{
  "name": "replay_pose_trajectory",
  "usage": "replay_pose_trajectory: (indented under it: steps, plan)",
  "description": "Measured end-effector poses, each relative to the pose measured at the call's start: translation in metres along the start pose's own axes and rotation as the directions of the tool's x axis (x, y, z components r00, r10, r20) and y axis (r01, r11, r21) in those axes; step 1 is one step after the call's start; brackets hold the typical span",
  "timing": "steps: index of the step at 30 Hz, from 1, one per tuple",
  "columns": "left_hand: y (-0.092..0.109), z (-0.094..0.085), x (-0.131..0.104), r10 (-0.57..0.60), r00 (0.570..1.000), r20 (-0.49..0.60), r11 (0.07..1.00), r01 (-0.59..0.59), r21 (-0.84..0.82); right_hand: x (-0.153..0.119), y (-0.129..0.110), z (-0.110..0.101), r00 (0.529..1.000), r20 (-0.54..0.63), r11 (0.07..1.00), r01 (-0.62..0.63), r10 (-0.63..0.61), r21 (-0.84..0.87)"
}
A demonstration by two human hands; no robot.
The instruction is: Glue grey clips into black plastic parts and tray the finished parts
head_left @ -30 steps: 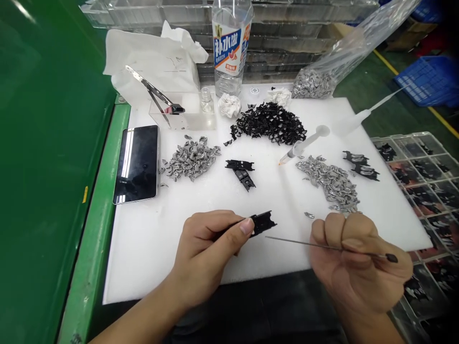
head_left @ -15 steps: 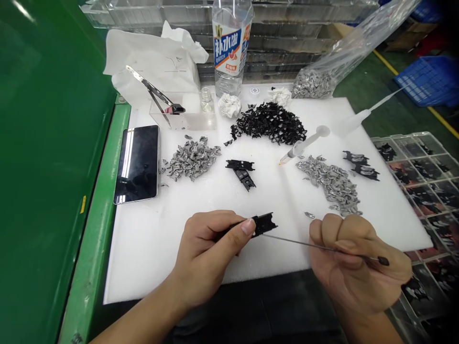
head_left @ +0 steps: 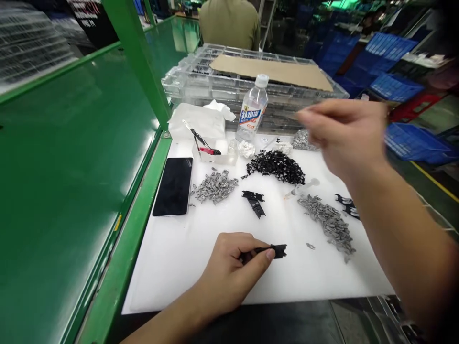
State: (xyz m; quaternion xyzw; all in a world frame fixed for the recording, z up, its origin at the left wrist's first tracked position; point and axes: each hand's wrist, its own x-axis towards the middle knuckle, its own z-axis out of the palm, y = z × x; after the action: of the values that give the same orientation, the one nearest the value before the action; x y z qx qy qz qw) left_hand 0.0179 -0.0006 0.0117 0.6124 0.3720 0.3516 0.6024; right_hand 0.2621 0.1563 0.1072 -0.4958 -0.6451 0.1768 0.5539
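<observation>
A small black slotted plastic part (head_left: 280, 251) is pinched between thumb and fingers of my left hand (head_left: 236, 267), low over the front of the white board (head_left: 201, 267). Raised at the right, my right hand (head_left: 349, 134) is smeared by motion, its thumb and fingers pressed together. A faint thin streak runs left from those fingertips; what they hold is not clear. Two black parts (head_left: 255, 203) of similar shape lie crossed beyond my left hand. Behind them is a heap of tiny black pieces (head_left: 278, 166), with grey piece heaps to the left (head_left: 217, 186) and right (head_left: 330, 222).
A phone (head_left: 172, 186) lies at the left edge. Tweezers (head_left: 201, 137) rest in a clear tray (head_left: 220, 156) near a drink bottle (head_left: 253, 110). A syringe (head_left: 299, 189) stands near the right heap. Clear trays (head_left: 193, 71) are stacked behind; a person (head_left: 229, 24) sits beyond.
My right hand has risen up and away from the part held in my left hand; the thin metal rod it held no longer shows clearly. The view has tilted up.
</observation>
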Motion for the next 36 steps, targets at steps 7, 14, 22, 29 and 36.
replay_pose_trajectory:
  steps: [7, 14, 22, 29, 36]
  plan:
    - [-0.005, 0.002, -0.001, 0.067, 0.998, -0.006, 0.997, -0.067, 0.024, 0.05, 0.026, 0.078, 0.975, 0.22, 0.997, -0.044, 0.031, 0.056]
    - [-0.007, 0.002, -0.001, 0.087, 0.996, -0.018, 0.996, -0.086, 0.013, 0.045, 0.017, 0.064, 0.879, 0.469, 0.996, -0.062, 0.085, -0.064]
    - [-0.005, 0.005, -0.005, 0.174, 0.982, -0.069, 0.983, -0.17, 0.064, -0.037, -0.008, -0.048, 0.993, 0.115, 0.994, -0.034, 0.022, 0.102]
    - [-0.011, 0.011, -0.013, 0.5, 0.866, -0.014, 0.752, -0.426, 0.503, -0.111, 0.001, -0.034, 0.935, 0.283, 0.914, -0.087, 0.211, -0.396]
    - [-0.017, 0.014, -0.015, 0.465, 0.841, 0.277, 0.409, -0.482, 0.775, -0.139, -0.026, -0.049, 0.99, -0.007, 0.946, -0.135, 0.139, -0.294]
